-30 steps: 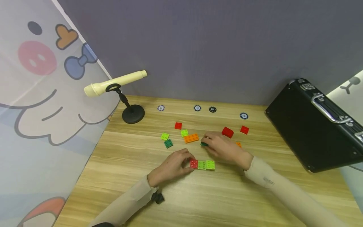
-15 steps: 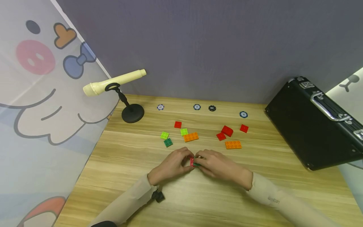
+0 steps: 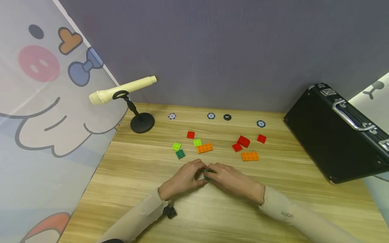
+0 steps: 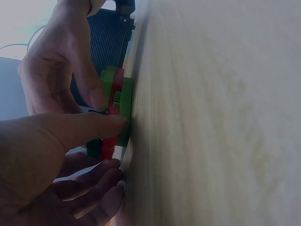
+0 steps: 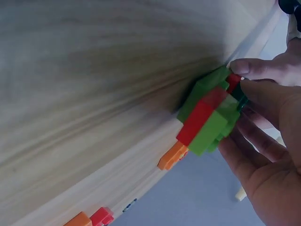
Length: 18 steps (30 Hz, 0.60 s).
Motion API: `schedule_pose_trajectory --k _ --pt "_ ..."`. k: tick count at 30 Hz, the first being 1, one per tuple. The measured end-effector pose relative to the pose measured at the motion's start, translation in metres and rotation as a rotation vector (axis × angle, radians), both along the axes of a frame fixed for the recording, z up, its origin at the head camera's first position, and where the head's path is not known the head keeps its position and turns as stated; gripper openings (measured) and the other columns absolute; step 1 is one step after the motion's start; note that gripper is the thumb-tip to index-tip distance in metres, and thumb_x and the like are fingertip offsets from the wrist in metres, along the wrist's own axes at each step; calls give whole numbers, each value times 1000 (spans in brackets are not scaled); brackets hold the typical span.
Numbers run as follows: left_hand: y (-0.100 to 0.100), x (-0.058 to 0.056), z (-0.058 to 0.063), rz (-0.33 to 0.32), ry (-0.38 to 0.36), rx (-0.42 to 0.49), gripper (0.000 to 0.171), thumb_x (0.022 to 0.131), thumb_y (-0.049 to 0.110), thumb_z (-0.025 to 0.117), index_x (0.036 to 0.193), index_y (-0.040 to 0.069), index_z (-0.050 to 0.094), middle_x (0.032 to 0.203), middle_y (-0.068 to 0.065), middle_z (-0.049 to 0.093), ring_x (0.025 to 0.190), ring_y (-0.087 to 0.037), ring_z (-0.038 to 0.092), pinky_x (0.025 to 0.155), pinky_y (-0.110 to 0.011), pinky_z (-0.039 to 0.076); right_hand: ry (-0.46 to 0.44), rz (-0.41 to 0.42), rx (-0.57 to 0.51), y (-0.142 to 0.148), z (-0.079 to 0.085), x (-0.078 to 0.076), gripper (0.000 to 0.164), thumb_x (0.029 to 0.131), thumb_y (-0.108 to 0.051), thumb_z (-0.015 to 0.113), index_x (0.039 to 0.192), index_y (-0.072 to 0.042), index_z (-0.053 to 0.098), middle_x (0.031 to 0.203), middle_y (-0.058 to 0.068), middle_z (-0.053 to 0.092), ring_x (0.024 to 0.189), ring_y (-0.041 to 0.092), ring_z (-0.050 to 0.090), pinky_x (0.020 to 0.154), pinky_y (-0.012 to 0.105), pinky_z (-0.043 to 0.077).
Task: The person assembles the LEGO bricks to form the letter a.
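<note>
My left hand grips the left end of a small stack of toy building bricks, thumb on the near side. A dark green brick lies over a red brick at that end. Its other side is pinched by my right hand, whose fingers cover most of the stack in the head view. From the right wrist, a bright green brick shows on top of a red layer, with another green layer underneath. The left wrist view shows the stack's bottom green layer right at the tabletop.
Behind my hands lie a dark green brick, lime bricks, orange bricks and red bricks. Poker chips line the back edge. A cream microphone on its stand is back left; a black case stands right.
My right hand has brought the dark green brick from the back of the table, left and nearer, onto the red end of the stack. My left hand has stayed there.
</note>
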<state>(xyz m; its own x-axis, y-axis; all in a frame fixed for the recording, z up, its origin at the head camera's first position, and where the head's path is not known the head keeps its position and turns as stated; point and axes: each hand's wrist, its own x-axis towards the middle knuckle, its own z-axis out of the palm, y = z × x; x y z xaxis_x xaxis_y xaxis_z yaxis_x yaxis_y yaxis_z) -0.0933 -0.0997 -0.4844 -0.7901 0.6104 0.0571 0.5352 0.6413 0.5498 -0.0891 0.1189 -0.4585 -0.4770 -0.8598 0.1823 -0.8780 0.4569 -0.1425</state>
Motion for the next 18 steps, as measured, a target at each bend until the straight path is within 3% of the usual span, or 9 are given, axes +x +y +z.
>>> schedule_pose_trajectory --k 8,18 --pt "0 -1 -2 8 -16 -2 34 82 32 79 111 17 68 97 10 63 81 -6 55 71 -16 44 13 2 74 1 -1 3 37 92 -10 67 128 -17 64 121 0 60 97 11 60 83 26 56" --pt "1 -3 -4 11 -23 4 31 83 32 79 109 18 68 94 11 62 79 -6 54 69 -16 44 26 -6 72 2 -5 3 40 91 -7 67 129 -16 64 124 1 60 95 12 59 80 26 56"
